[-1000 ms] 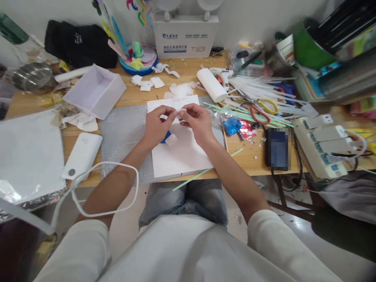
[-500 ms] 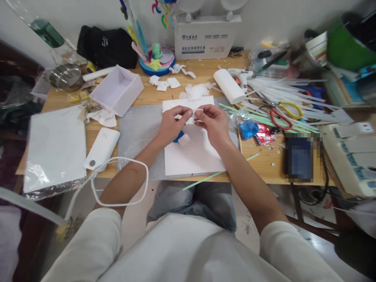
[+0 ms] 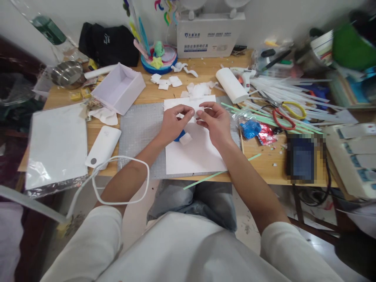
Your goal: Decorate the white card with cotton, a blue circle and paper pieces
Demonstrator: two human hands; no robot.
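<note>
My left hand (image 3: 174, 122) and my right hand (image 3: 216, 119) meet over a white sheet of paper (image 3: 196, 156), thumb against fingertips on each. Between them is a small white piece (image 3: 197, 112), thin and soft-looking, mostly covered by the fingers. The right hand pinches it, and the left fingertips are closed at its left edge. Under the left hand sits a blue object (image 3: 179, 136), partly hidden, with a small white square (image 3: 185, 138) against it. The sheet lies on a grey cutting mat (image 3: 138, 121).
Beyond the sheet lie white scraps (image 3: 198, 90) and a white roll (image 3: 232, 85). At right are scissors (image 3: 283, 117), plastic strips (image 3: 282, 90) and a blue packet (image 3: 250, 129). A lilac box (image 3: 119, 88), power bank (image 3: 103, 147) and white cable loop (image 3: 148, 180) are at left.
My right hand's fingers have shifted slightly, and its index finger is raised a little around the white piece. The whole view has moved slightly; the things on the table stay put.
</note>
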